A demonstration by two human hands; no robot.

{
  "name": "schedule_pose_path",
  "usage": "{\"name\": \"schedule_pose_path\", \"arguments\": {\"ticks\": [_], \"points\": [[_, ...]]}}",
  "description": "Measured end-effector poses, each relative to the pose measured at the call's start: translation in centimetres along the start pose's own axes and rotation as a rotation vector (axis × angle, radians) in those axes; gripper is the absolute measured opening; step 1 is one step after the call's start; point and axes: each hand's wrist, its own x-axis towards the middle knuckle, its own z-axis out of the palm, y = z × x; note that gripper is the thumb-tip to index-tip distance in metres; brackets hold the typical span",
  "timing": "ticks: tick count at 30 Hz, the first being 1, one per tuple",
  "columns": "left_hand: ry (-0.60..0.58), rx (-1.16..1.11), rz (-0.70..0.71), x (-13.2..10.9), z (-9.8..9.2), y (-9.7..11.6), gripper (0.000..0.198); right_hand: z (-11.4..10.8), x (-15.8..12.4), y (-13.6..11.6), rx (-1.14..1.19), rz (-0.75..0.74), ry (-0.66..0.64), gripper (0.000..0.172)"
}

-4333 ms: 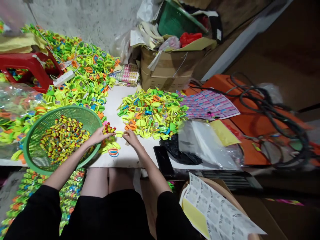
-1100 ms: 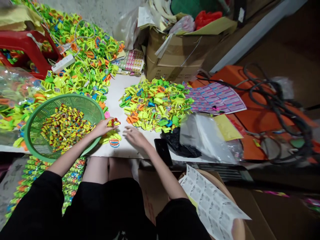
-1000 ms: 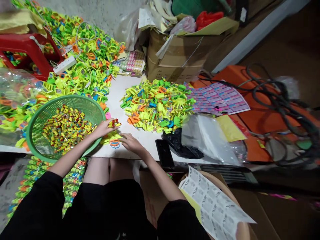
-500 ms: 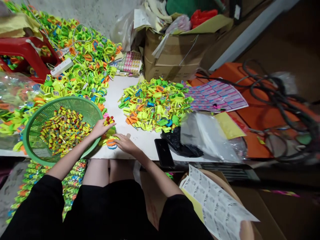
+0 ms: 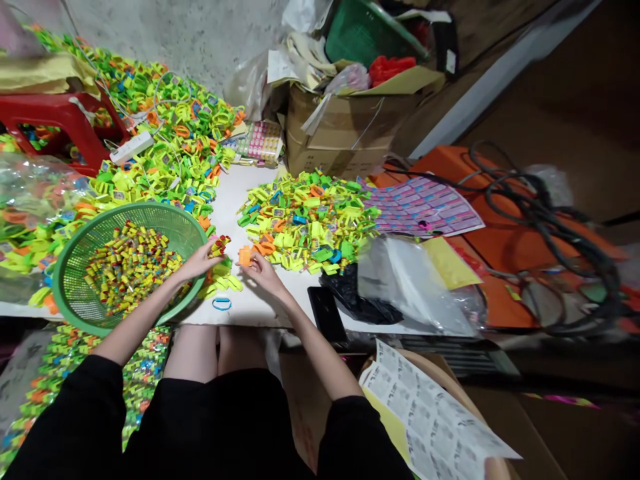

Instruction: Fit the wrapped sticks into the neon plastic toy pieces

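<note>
My left hand [image 5: 197, 264] is closed around several small yellow-and-red tubes [image 5: 219, 246], beside the rim of a green plastic basket [image 5: 61, 267]. A heap of the same tubes [image 5: 133, 263] fills the basket's bottom. Between the fingertips of my right hand [image 5: 267, 275] is an orange toy watch [image 5: 245, 256], held just above the white table [image 5: 231, 200]. Below my left hand lie several yellow-green toy watches [image 5: 220, 281]. Nearer the table edge rests a blue toy watch [image 5: 222, 309], apart from both hands.
A pile of bright toy watches [image 5: 310, 220] lies ahead, and a larger heap [image 5: 170, 140] spreads left by a red stool [image 5: 50, 110]. Rightward are a black phone [image 5: 326, 313], plastic bags [image 5: 400, 280] and a printed sheet [image 5: 425, 203]. A cardboard box [image 5: 345, 127] stands behind.
My right hand has lifted the orange watch from near the table edge, moving it forward and right. The blue watch stays on the table. My left hand still holds the tubes.
</note>
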Motion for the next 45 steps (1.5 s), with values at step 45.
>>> {"name": "schedule_pose_path", "arguments": {"ticks": [45], "points": [[-0.066,-0.088,-0.087,-0.3,0.6,0.5,0.052,-0.8,1.6,-1.6,0.099,-0.020,0.079,0.031]]}}
